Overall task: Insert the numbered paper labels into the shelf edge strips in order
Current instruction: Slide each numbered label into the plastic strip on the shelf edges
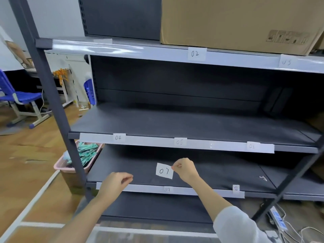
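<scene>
My right hand (185, 169) pinches a white paper label marked 07 (164, 171) by its right edge, holding it above the lower shelf. My left hand (115, 184) hovers with loosely curled fingers over the left part of the lower edge strip (192, 191), holding nothing. That strip carries a faint label (167, 189) in the middle and another label (236, 188) sticking up at the right. The middle strip (149, 141) holds labels 04 (118, 137), 05 (180, 142) and 06 (252, 146). The top strip (157, 51) shows 02 (195, 53) and one more label (286, 62).
A large cardboard box (236, 21) sits on the top shelf. A pink bin (61, 165) with green packets stands left of the dark upright post (52, 95). A blue chair (21, 99) is farther left. A power strip and cables (278, 220) lie on the floor at right.
</scene>
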Action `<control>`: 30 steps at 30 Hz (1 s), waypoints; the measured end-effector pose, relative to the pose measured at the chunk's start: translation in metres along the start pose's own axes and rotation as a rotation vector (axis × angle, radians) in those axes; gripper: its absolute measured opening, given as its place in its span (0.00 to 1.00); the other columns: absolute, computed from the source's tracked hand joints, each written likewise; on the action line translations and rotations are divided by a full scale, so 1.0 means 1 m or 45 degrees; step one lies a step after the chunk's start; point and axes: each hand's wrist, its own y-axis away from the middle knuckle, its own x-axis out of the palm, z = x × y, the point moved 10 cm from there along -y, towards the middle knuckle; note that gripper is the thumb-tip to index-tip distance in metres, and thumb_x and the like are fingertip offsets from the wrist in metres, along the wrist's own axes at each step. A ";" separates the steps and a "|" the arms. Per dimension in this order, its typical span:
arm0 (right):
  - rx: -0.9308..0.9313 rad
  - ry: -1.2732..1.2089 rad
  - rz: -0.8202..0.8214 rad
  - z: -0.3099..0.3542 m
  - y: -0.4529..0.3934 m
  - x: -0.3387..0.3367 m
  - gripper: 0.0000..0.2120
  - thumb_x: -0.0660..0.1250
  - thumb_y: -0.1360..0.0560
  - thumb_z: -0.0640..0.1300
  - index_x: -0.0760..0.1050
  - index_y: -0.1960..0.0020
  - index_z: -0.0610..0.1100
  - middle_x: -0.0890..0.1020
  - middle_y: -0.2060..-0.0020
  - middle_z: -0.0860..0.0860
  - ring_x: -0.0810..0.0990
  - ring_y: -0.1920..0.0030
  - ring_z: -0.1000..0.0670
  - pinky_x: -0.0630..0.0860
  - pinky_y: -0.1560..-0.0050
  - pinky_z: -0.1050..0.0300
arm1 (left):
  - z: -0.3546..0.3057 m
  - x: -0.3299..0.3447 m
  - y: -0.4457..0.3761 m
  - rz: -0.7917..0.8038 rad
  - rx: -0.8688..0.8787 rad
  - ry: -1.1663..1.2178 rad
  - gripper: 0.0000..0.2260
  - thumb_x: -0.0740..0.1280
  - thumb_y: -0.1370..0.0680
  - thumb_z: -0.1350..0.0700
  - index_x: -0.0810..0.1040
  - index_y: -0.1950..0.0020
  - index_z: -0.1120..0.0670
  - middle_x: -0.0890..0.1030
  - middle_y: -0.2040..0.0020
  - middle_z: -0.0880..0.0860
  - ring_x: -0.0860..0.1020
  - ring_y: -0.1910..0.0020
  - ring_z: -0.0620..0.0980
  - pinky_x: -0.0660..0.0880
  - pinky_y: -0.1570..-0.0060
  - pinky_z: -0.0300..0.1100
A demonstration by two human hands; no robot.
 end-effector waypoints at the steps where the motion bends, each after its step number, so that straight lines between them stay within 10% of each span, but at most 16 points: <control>1: 0.012 0.001 0.003 0.004 -0.003 0.007 0.13 0.62 0.25 0.37 0.75 0.48 0.27 0.80 0.46 0.33 0.76 0.42 0.35 0.76 0.42 0.43 | 0.009 -0.004 -0.002 0.011 -0.006 0.000 0.07 0.68 0.26 0.57 0.83 0.51 0.55 0.85 0.52 0.52 0.82 0.52 0.50 0.79 0.50 0.45; 19: 0.044 0.038 0.176 0.037 -0.112 0.131 0.11 0.62 0.24 0.38 0.80 0.50 0.33 0.83 0.47 0.42 0.80 0.45 0.44 0.75 0.47 0.55 | 0.147 0.010 -0.077 0.209 -0.177 -0.143 0.10 0.63 0.23 0.54 0.80 0.45 0.53 0.83 0.44 0.50 0.79 0.46 0.49 0.75 0.44 0.41; 30: 0.121 0.046 0.192 0.033 -0.148 0.208 0.09 0.63 0.24 0.37 0.81 0.53 0.36 0.81 0.61 0.46 0.76 0.62 0.51 0.70 0.63 0.63 | 0.225 0.022 -0.113 0.343 -0.046 -0.193 0.07 0.63 0.23 0.55 0.80 0.55 0.54 0.84 0.54 0.52 0.80 0.54 0.52 0.71 0.59 0.40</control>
